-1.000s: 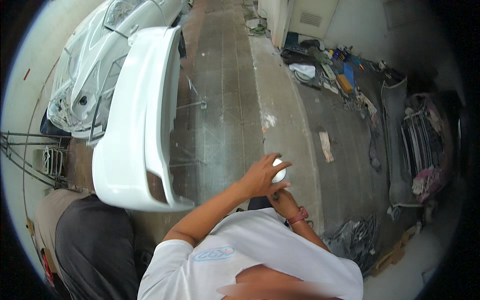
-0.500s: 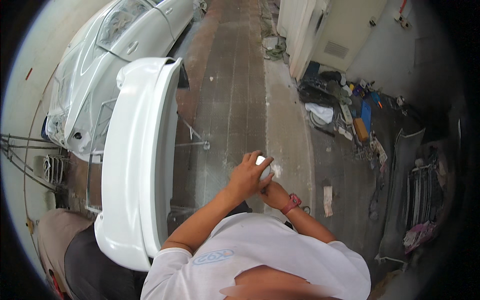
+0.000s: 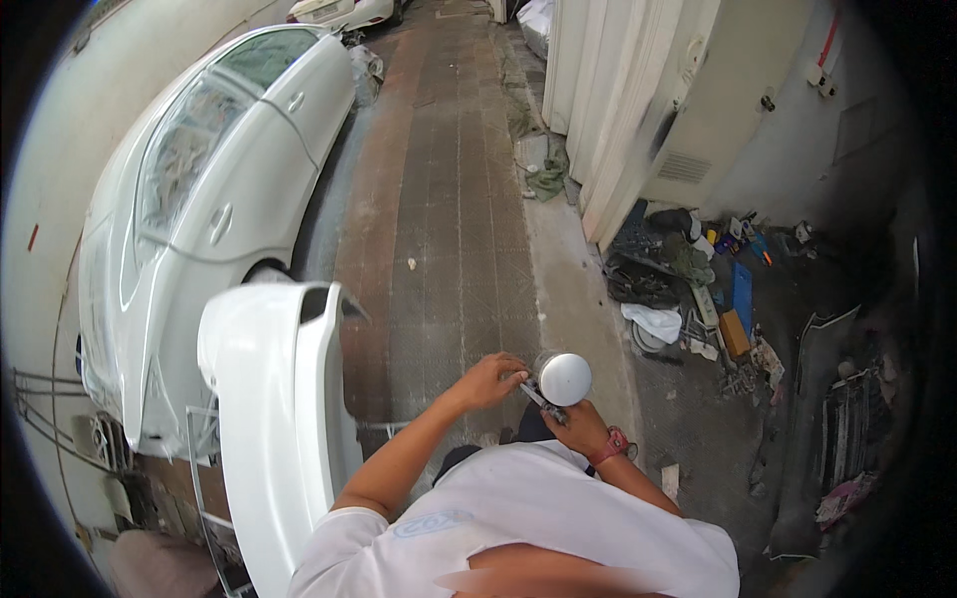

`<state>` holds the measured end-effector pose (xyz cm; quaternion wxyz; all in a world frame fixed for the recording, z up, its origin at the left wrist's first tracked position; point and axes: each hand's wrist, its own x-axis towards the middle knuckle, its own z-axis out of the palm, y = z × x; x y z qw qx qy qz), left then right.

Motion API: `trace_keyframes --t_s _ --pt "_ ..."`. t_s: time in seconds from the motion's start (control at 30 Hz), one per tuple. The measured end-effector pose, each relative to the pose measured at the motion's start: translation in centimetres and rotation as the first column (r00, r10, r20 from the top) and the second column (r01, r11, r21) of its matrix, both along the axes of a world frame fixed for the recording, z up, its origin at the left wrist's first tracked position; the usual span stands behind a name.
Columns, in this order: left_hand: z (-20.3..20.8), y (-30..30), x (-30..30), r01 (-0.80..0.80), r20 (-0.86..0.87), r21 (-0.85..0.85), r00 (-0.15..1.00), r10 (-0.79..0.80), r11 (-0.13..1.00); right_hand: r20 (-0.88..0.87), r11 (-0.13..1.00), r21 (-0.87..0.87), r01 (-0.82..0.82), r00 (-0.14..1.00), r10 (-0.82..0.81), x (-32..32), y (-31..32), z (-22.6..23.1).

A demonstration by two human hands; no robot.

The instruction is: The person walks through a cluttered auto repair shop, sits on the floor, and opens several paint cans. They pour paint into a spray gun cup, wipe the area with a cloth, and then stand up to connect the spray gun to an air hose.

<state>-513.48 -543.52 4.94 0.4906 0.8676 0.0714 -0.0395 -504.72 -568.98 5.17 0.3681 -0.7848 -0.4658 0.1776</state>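
Observation:
In front of my body I hold a paint spray gun (image 3: 544, 401) with a round cup topped by a white lid (image 3: 565, 379). My right hand (image 3: 582, 429), with a red watch at the wrist, is closed round the gun below the cup. From the left, my left hand (image 3: 490, 381) has its fingertips closed on the gun's other end, beside the cup; the exact grip there is partly hidden. To my left, a glossy white car bumper (image 3: 261, 399) rests upright on a thin metal stand (image 3: 206, 478), apart from both hands.
A white car (image 3: 239, 179) stands beyond the bumper on the left. A brick-paved lane (image 3: 449, 199) runs ahead, beside a pale door (image 3: 698, 130). On the right lie a blue strip (image 3: 741, 291), a brown block (image 3: 735, 333), a white cloth (image 3: 653, 322) and a dark panel (image 3: 807, 429).
My left hand has come off the cup's lid and moved to the gun's end. The lid now shows whole. My view has shifted upward along the lane, showing more of the car.

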Motion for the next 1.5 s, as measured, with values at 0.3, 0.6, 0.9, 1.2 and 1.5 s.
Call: trace_keyframes --t_s 0.3,0.6,0.9,1.2,1.5 --pt "-2.0 23.1 25.1 -0.125 -0.338 -0.100 0.937 0.085 0.987 -0.126 0.989 0.005 -0.145 0.982 0.144 25.1 23.0 -3.0" --pt "1.3 44.8 42.3 -0.430 -0.225 0.099 0.869 0.441 0.897 -0.043 0.876 -0.010 -0.482 0.875 0.482 49.6 49.7 1.8" --pt "-0.3 72.1 61.3 -0.376 -0.272 0.043 0.887 0.373 0.926 -0.063 0.895 -0.001 -0.447 0.893 0.446 68.2 77.4 -1.4" --pt "3.5 94.9 83.5 -0.198 -0.325 -0.037 0.929 0.175 0.980 -0.108 0.942 -0.017 -0.335 0.937 0.331 86.9 97.6 1.1" --pt "-4.9 119.9 108.2 -0.438 -0.336 -0.033 0.851 0.403 0.898 -0.139 0.989 0.021 -0.147 0.979 0.149 113.6 116.6 -5.0"
